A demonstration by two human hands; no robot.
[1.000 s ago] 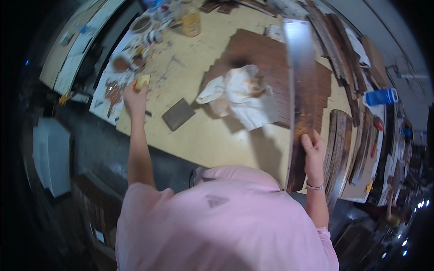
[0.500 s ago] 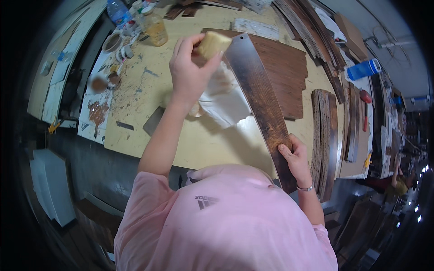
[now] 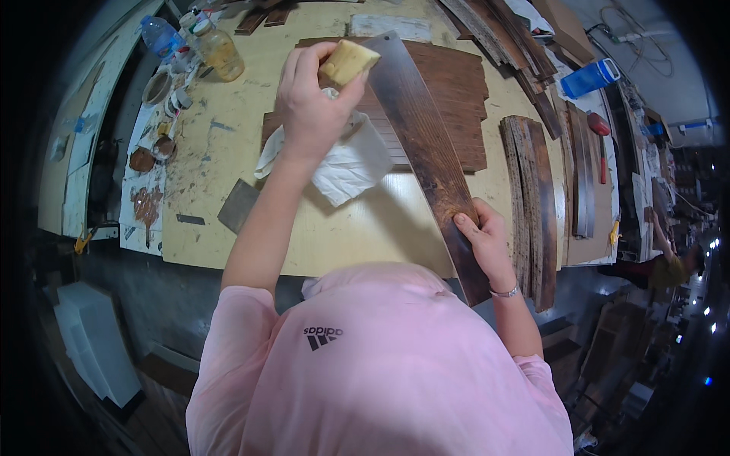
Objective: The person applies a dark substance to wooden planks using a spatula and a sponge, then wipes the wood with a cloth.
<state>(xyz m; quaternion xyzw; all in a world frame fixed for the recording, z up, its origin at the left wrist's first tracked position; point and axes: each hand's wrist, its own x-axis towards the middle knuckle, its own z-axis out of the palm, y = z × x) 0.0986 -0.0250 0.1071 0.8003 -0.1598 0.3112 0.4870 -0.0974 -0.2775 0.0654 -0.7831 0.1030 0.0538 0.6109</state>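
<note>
Workshop bench (image 3: 205,167), pale yellow and scuffed, with a brown wooden panel (image 3: 456,87) at the far middle, narrow wooden strips (image 3: 530,197) side by side on the right, and a glass jar (image 3: 222,56) of amber stuff at far left. Across the middle, slanting from near right to far left: a long dark plank (image 3: 422,125), seemingly raised above the bench, judging by the shadow below. Clasped around its near part, thumb flat on top and the other fingers mostly hidden underneath: a bare right hand (image 3: 487,237). Close by the plank's far end, a left hand (image 3: 310,105) curled around a yellow block (image 3: 351,62) (spongy, by the look of it), fingers to the left and thumb to the right. Impossible to tell from this angle: contact between block and plank. Crumpled beyond the left wrist, a white cloth (image 3: 353,173); just left of the forearm, a flat grey pad (image 3: 237,204). Possible trouble from here: a dip or twist of the plank's far end, caused by support at the near part alone, especially under a hard push from the block. Also possible: a snag on the cloth from too low a pass, or a dropped block from a loosened thumb.
</note>
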